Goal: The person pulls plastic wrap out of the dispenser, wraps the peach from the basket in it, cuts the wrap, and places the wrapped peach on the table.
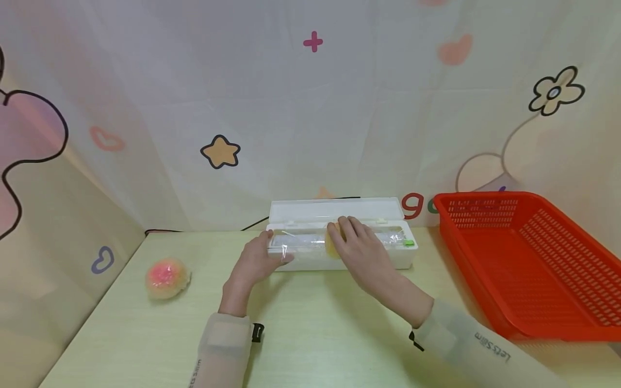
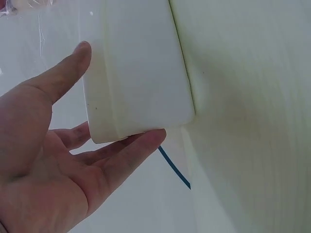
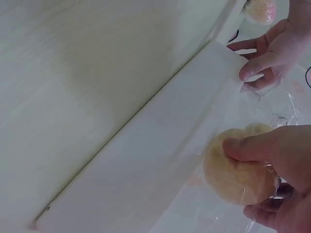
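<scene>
A long white cling film dispenser (image 1: 339, 262) stands on the table with its lid (image 1: 335, 210) raised, showing the film roll (image 1: 310, 240) inside. At its left end, my left hand (image 1: 254, 261) grips the box, thumb on the front and fingers at the end face. My right hand (image 1: 361, 250) holds a round yellow peach (image 3: 238, 167) over the dispenser's front edge, thumb on one side and fingers on the other. Clear film lies around and behind this peach. Another peach (image 1: 167, 278), pinkish and wrapped in shiny film, lies on the table's left side.
A red plastic basket (image 1: 477, 285) sits at the right, close to my right forearm. A patterned cloth (image 1: 271, 108) hangs behind the pale table (image 1: 310, 328). A green slider (image 1: 409, 243) shows at the dispenser's right end.
</scene>
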A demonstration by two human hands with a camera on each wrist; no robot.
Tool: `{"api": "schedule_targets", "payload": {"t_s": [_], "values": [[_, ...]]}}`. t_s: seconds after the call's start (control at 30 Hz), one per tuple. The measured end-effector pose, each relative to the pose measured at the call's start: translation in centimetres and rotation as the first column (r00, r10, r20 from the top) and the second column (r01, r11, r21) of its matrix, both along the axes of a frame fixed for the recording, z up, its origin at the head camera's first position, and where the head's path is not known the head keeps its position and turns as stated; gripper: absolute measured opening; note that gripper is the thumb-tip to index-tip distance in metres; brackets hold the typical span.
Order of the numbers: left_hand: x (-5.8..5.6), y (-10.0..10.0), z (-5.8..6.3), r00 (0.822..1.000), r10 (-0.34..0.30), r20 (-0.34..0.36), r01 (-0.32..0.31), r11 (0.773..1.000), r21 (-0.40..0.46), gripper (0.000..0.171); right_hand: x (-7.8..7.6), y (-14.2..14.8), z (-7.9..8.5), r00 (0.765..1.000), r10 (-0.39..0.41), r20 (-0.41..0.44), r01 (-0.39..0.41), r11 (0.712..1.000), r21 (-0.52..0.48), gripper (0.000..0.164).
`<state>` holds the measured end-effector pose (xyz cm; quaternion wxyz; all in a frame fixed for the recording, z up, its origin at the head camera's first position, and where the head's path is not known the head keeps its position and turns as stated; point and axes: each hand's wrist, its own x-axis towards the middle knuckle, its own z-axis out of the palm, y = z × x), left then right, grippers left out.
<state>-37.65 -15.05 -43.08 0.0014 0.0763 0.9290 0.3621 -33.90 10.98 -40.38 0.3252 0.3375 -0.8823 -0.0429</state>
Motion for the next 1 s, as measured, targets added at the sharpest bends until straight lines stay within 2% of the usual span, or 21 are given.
{"api": "schedule_targets", "payload": {"t_s": [0.2,0.47,0.77,1.0], "values": [[-0.1,0.3,-0.2,1.000,0.027,-0.003,-0.027,0.999,0.016,0.088,-0.5,0.3,0.5,0.999,0.041,0.035,-0.041,0.999,-0.007,0.060],[-0.2,0.7,-0.1,0.998,0.055,0.010,-0.056,0.998,0.028,0.084,-0.8,0.4,1.7,0.997,0.055,0.055,-0.054,0.998,-0.029,0.059],[0.0,0.8,0.1,0.998,0.057,0.017,-0.058,0.996,0.061,0.088,-1.0,0.4,2.9,0.991,0.068,0.118,-0.058,0.994,-0.090,0.064],[0.0,0.8,0.2,0.998,0.068,0.019,-0.069,0.996,0.056,0.086,-1.0,0.3,3.7,0.985,0.084,0.149,-0.069,0.993,-0.099,0.067]]}}
